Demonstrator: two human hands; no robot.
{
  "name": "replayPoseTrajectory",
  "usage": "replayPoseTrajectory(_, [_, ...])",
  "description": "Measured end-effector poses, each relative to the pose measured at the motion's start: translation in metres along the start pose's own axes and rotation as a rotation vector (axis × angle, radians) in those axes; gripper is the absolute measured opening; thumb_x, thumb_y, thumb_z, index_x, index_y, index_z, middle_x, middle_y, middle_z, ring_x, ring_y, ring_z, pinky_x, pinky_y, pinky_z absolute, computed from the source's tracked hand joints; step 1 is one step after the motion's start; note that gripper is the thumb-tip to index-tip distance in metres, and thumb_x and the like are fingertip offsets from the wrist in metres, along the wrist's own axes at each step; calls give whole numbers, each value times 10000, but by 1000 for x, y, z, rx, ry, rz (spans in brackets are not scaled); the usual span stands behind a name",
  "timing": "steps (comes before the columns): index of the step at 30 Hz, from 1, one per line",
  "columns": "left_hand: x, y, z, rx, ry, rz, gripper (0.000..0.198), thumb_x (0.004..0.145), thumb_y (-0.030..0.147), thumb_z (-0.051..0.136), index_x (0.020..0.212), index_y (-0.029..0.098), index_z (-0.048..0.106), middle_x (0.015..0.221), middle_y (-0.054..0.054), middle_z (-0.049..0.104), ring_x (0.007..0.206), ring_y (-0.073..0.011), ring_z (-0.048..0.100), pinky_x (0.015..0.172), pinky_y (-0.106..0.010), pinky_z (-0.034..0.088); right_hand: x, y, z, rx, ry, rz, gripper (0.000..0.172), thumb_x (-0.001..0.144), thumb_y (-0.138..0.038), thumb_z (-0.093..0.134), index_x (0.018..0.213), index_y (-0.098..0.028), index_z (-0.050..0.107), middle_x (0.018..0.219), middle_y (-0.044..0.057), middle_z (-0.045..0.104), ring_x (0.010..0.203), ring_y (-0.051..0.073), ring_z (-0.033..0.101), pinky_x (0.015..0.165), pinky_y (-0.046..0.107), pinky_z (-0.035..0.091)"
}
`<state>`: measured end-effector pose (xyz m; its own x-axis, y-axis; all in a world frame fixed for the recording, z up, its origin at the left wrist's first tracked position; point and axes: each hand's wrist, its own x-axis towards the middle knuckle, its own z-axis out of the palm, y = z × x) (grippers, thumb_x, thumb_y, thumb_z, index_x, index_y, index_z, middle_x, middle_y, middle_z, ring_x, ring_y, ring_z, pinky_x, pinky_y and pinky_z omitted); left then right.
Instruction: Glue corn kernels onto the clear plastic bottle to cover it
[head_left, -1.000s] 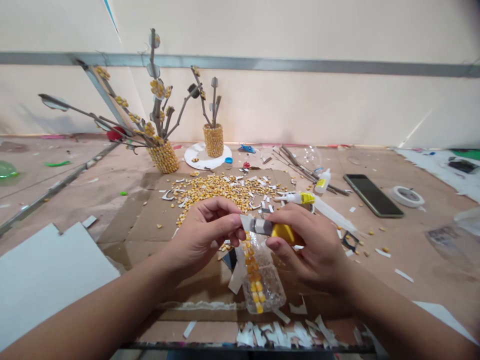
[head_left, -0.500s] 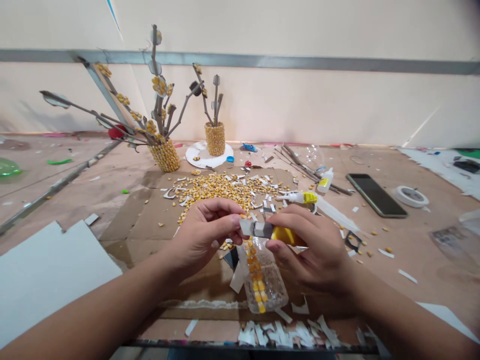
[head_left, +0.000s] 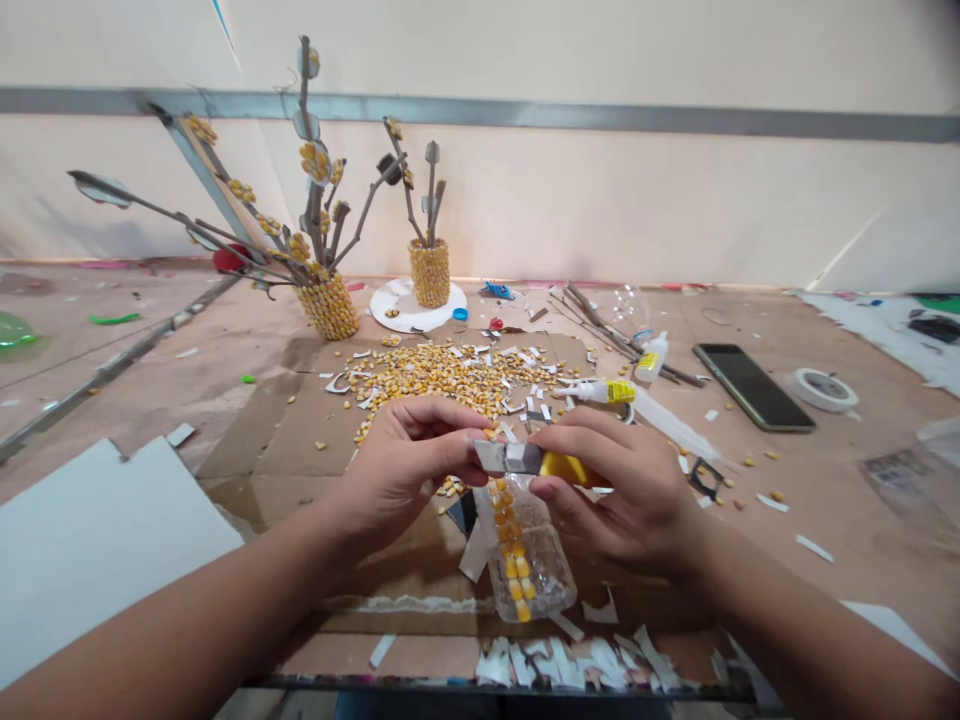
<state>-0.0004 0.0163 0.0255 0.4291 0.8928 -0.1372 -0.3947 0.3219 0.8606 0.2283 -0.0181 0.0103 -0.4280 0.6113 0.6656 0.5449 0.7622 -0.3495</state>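
My right hand [head_left: 626, 485] grips a yellow utility knife [head_left: 564, 468], its broad blade pointing left. The fingers of my left hand [head_left: 405, 450] are pinched at the blade's tip, with a corn kernel [head_left: 490, 434] just showing between them. Below both hands lies a clear plastic container [head_left: 549, 565] bearing rows of corn kernels along its left side. Beyond my hands a pile of loose kernels [head_left: 427, 370] mixed with white scraps spreads over a cardboard sheet [head_left: 262, 430].
Two kernel-covered pots [head_left: 328, 308] with twigs stand at the back, one on a white disc [head_left: 390, 302]. Glue bottles [head_left: 651, 358], sticks [head_left: 589, 315], a phone [head_left: 752, 388] and a tape roll [head_left: 823, 390] lie to the right. White board [head_left: 112, 550] lies left; paper strips [head_left: 570, 665] line the front edge.
The knife blade has shifted slightly left and tilted against the left fingertips. Both hands stay close together, and the camera view has moved a little.
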Motion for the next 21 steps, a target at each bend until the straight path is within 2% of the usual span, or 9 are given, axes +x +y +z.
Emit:
replayPoseTrajectory(10, [0, -2, 1, 39, -70, 27, 252, 669, 303, 1020, 761, 176, 823, 672, -4, 755, 555, -86, 693, 542, -142, 566, 1, -1, -1, 35, -10, 12, 173, 1056, -348, 636, 1095, -182, 669, 854, 57, 704, 689, 165, 633, 592, 288, 473])
replayPoseTrajectory(16, [2, -4, -5, 120, -90, 129, 179, 759, 264, 956, 805, 175, 807, 832, -35, 787, 719, -112, 708, 670, -188, 587, 1, -2, 0, 11, -8, 23, 159, 1054, -351, 638, 1079, -197, 671, 832, 50, 706, 657, 163, 623, 568, 291, 465])
replayPoseTrajectory(21, [0, -4, -6, 164, -69, 138, 164, 791, 260, 927, 821, 178, 787, 777, -17, 757, 644, -100, 666, 615, -188, 545, 1, -2, 1, 8, -2, 20, 155, 1049, -343, 648, 1090, -195, 671, 846, 56, 715, 668, 167, 637, 573, 292, 475])
